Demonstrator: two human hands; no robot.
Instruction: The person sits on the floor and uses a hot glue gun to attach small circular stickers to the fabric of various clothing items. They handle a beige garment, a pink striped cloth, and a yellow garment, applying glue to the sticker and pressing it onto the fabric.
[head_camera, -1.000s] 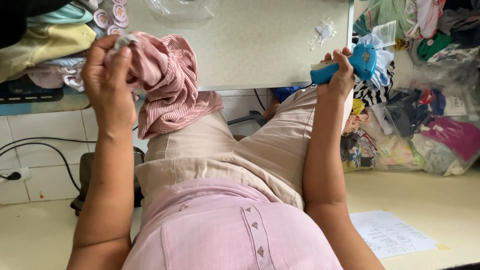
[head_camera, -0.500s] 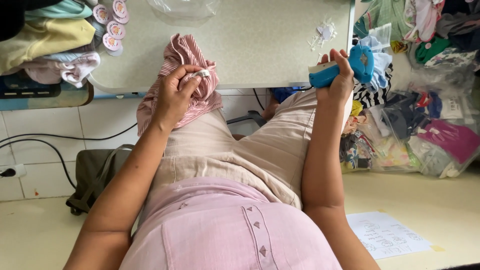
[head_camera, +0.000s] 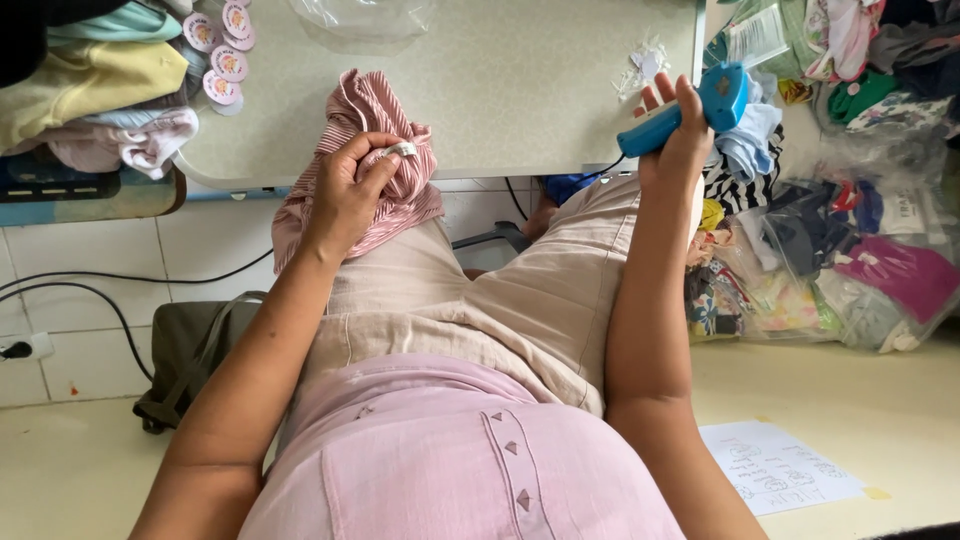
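My left hand (head_camera: 350, 190) grips a bunched pink striped garment (head_camera: 375, 120) at the table's near edge, fingers pinching a small white label (head_camera: 401, 150) on it. The garment hangs partly over the edge onto my lap. My right hand (head_camera: 680, 135) holds a blue tagging gun (head_camera: 690, 105) at the right end of the table, apart from the garment, its tip pointing toward the table. Small white paper tags (head_camera: 645, 65) lie on the table just beyond the gun.
A pale speckled table (head_camera: 520, 90) holds round pink tags (head_camera: 222, 50) and a clear plastic bag (head_camera: 370, 15). Folded clothes (head_camera: 90, 90) pile at the left. Bagged garments (head_camera: 850, 240) heap at the right. A paper sheet (head_camera: 775, 480), cables (head_camera: 80, 285) and a grey bag (head_camera: 185, 360) lie on the floor.
My left hand has brought the garment from the upper left down to the table's near edge and turned to the white label. The right hand with the gun has stayed put.
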